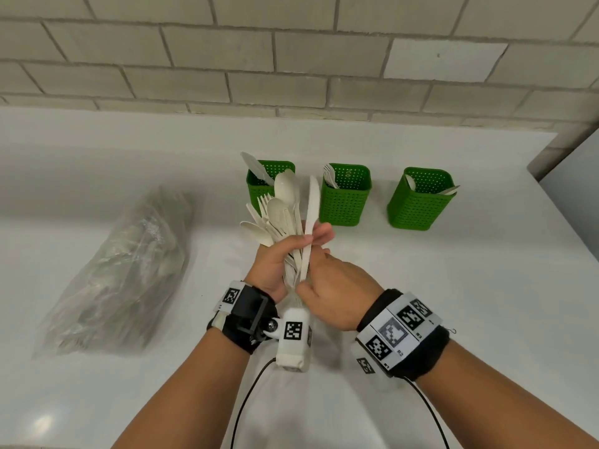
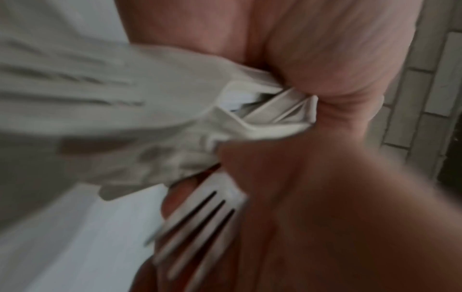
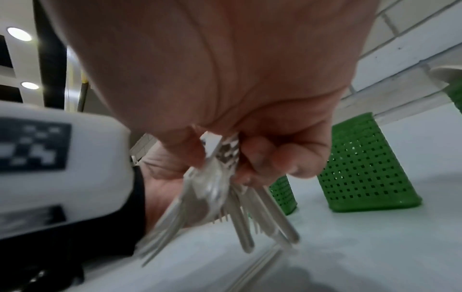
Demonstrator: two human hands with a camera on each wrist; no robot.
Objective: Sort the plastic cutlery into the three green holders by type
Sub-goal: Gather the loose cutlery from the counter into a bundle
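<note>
A bundle of cream plastic cutlery stands fanned upward over the counter, with spoons, forks and a knife on its right side. My left hand grips the bundle at mid-height. My right hand curls round the lower ends, and the right wrist view shows its fingers closed on those cutlery ends. Fork tines show blurred in the left wrist view. Behind stand three green holders: the left holder has a knife, the middle holder forks, the right holder spoons.
A clear plastic bag of more cutlery lies on the white counter at the left. A tiled wall runs behind the holders. The counter ends at a grey panel on the far right.
</note>
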